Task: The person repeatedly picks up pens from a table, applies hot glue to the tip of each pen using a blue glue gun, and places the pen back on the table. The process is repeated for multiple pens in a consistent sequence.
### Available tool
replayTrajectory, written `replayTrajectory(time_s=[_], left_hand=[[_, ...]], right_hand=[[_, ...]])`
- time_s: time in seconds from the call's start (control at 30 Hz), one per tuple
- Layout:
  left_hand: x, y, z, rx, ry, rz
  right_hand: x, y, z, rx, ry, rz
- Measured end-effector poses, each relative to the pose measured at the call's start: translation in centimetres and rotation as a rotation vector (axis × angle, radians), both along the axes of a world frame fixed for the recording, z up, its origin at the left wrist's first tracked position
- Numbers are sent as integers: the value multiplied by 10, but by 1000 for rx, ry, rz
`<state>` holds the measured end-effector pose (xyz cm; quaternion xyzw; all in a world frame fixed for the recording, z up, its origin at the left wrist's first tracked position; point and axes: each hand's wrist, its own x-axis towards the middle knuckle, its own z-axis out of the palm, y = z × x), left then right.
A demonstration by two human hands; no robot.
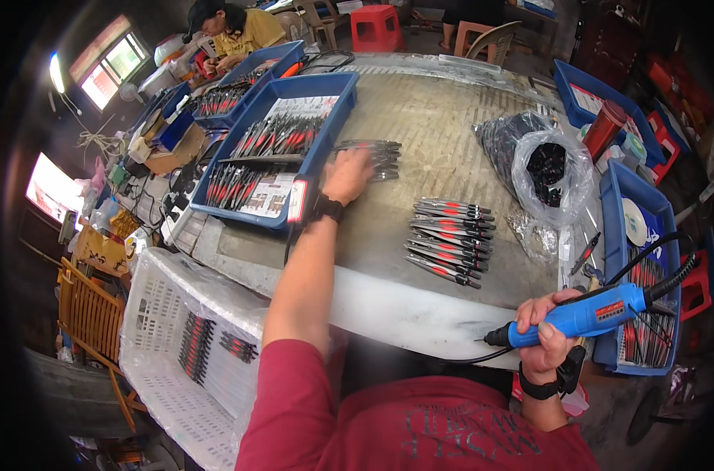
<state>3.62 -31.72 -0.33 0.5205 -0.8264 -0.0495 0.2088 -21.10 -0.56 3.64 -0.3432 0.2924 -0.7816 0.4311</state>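
Observation:
My right hand (547,334) is wrapped around a blue electric screwdriver (588,316), whose black tip points left over the table's near edge. Close to the blue tray, my left hand (347,174) has its fingers drawn in at a small bunch of slim black, pen-like tools (384,159). This bunch is slightly smeared, and part of it is under the hand. A neat stack of similar tools with red middles (449,239) lies on the table between my hands. Many more fill the blue tray (349,86) to the left, over printed paper.
A clear plastic bag (584,200) of black parts stands at right, beside a small bag of tiny pieces (533,235). Blue trays (608,357) line the right edge. Below left is a white plastic-lined basket (157,345). A person in yellow (259,30) sits at far left.

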Motion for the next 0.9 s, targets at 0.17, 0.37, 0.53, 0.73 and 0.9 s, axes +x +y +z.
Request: replayTrajectory(time_s=[0.17,0.37,0.53,0.73,0.9], left_hand=[[-25,48,16,-34,407,-8],[-41,174,40,678,1008,-83],[-28,263,46,1062,1096,41],[-22,315,21,1211,1016,-2],[-27,322,6,1344,1056,127]], right_hand=[[1,-1,0,-22,-17,16],[1,-2,-1,-66,-7,23],[5,-4,0,-88,5,-11],[14,-3,1,-70,-2,-37],[23,-5,3,-136,22,-10]])
